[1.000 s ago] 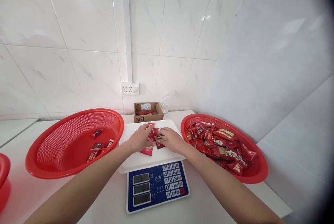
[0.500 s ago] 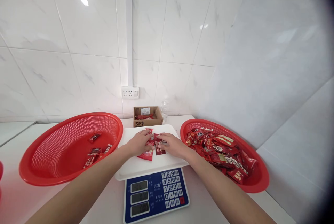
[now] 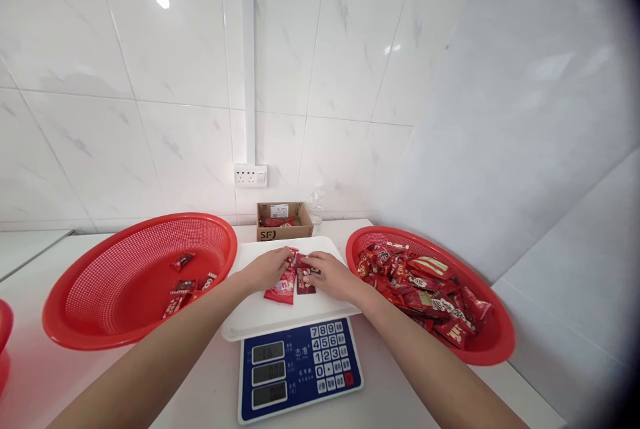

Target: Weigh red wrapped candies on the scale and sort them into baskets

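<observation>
A blue-faced digital scale (image 3: pixel 300 365) with a white weighing tray (image 3: pixel 260 312) stands in front of me. Several red snack packets (image 3: pixel 281 291) lie in a small pile on the tray. My left hand (image 3: pixel 265 270) rests on the pile from the left, fingers curled over the packets. My right hand (image 3: pixel 330 275) presses on the pile from the right, its fingers gathered around packets. The two hands almost meet at the fingertips.
A red mesh basket (image 3: pixel 100 295) on the left holds a few packets. A second red basket (image 3: pixel 480 349) on the right is full of red packets. A small cardboard box (image 3: pixel 284 221) and a clear bottle (image 3: pixel 316 205) stand by the tiled wall, below a socket (image 3: pixel 250 175).
Both hands have drawn closer together over the packets on the tray. The view has shifted slightly.
</observation>
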`<action>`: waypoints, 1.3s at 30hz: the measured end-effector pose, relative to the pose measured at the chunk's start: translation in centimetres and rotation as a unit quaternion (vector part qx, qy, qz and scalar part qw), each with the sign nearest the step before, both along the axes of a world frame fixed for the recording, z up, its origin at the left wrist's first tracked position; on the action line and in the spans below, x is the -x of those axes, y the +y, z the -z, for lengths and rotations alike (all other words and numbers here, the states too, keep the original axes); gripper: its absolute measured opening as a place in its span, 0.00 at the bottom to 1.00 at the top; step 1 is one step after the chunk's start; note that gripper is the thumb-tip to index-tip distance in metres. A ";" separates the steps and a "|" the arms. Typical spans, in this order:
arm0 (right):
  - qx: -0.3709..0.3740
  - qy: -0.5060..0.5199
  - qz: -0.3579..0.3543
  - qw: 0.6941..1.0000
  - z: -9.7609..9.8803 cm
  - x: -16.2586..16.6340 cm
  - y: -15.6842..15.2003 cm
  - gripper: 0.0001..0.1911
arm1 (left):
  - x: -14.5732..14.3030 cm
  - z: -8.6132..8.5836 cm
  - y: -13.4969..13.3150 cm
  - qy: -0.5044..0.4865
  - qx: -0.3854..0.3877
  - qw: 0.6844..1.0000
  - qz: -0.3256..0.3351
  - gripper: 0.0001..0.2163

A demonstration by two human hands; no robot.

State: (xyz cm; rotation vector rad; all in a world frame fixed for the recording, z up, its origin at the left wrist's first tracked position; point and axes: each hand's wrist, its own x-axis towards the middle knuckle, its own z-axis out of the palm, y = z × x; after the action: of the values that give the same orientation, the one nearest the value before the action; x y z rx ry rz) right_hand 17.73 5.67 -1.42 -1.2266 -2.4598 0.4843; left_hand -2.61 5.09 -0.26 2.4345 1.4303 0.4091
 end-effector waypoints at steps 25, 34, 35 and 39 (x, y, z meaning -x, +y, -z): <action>-0.046 -0.032 0.000 0.998 0.6 -0.4 0.4 0.18 | -1.4 0.8 -0.4 0.023 -0.066 0.998 0.004 0.19; -0.053 -0.055 0.049 0.996 0.3 -0.8 0.3 0.18 | -1.8 1.5 -0.5 0.026 -0.028 0.999 -0.009 0.25; -0.055 -0.048 0.050 0.996 0.2 -0.7 0.1 0.18 | -1.9 1.5 -0.5 0.026 -0.027 0.999 -0.012 0.25; -0.047 -0.014 0.027 0.998 0.1 -0.1 -0.9 0.18 | -1.9 1.5 -0.6 0.028 -0.025 0.999 -0.012 0.22</action>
State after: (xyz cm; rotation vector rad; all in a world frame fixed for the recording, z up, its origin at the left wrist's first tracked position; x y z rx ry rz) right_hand 17.82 4.76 -1.54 -1.2661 -2.4345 0.3345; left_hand -0.68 4.49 -1.81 2.4905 1.4901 0.3884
